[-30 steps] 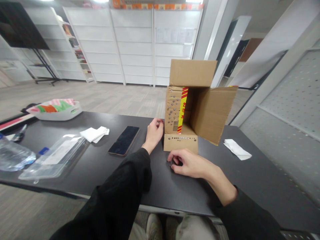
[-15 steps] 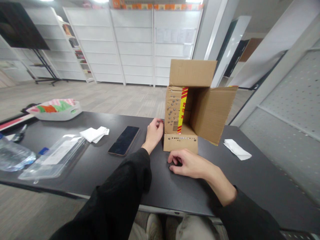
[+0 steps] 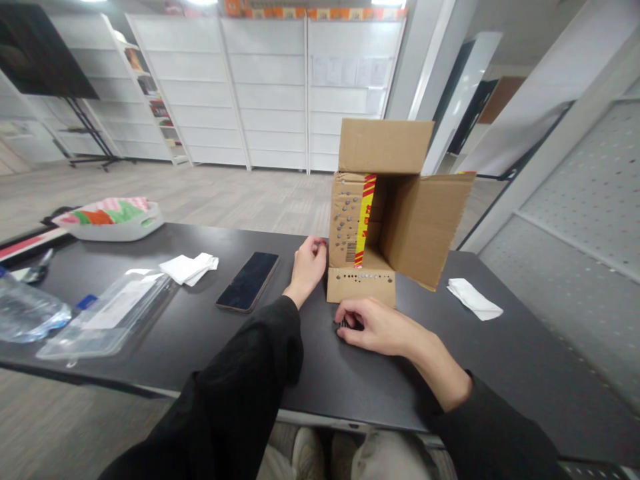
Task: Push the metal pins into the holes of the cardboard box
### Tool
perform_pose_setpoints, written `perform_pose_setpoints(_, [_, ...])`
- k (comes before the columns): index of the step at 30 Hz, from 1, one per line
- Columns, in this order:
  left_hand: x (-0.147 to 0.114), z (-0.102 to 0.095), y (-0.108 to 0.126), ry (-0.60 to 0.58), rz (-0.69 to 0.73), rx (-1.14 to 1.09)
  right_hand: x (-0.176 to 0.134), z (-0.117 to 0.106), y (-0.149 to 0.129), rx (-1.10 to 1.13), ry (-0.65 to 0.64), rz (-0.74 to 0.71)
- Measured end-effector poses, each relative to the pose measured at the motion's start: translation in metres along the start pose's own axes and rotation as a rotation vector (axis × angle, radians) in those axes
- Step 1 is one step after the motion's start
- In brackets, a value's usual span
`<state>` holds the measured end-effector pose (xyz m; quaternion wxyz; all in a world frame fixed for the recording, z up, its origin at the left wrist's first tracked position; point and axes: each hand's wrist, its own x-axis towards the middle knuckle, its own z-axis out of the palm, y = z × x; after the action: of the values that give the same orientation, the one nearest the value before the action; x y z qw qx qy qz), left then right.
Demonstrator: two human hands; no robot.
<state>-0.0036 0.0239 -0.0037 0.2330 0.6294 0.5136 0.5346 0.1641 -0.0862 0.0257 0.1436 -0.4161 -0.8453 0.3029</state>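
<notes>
A cardboard box stands on its side on the dark table, its opening facing me and its flaps spread. Small grey round heads dot its left flap. A row of holes and heads runs along the lower flap. My left hand rests beside the box's left edge, fingers curled, with a bit of something red at the fingertips. In front of the lower flap, my right hand lies on the table, its thumb and fingers closed around a small bunch of dark, thin metal pieces. Their exact kind is too small to tell.
Left of my left hand lies a phone, then folded tissue, a clear plastic case and a water bottle. A white basket stands at the back left. Another folded tissue lies right of the box.
My right fingers have shifted very slightly around the dark pieces, which show a little more at the fingertips. The left hand and the box stay in place.
</notes>
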Motion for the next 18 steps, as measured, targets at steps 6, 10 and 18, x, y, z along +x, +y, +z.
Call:
perform_pose_setpoints(6, [0.0004, 0.0006, -0.0005, 0.001, 0.000, -0.014, 0.0012, -0.0002, 0.0000, 0.004, -0.003, 0.012])
perform_pose_setpoints(10, [0.0009, 0.0010, -0.0015, -0.002, 0.000, -0.010, 0.0015, 0.0001, 0.0001, 0.010, -0.002, 0.009])
perform_pose_setpoints(18, [0.0008, 0.0012, -0.0027, 0.003, 0.017, -0.007, 0.0014, -0.0012, -0.0017, -0.004, 0.083, -0.034])
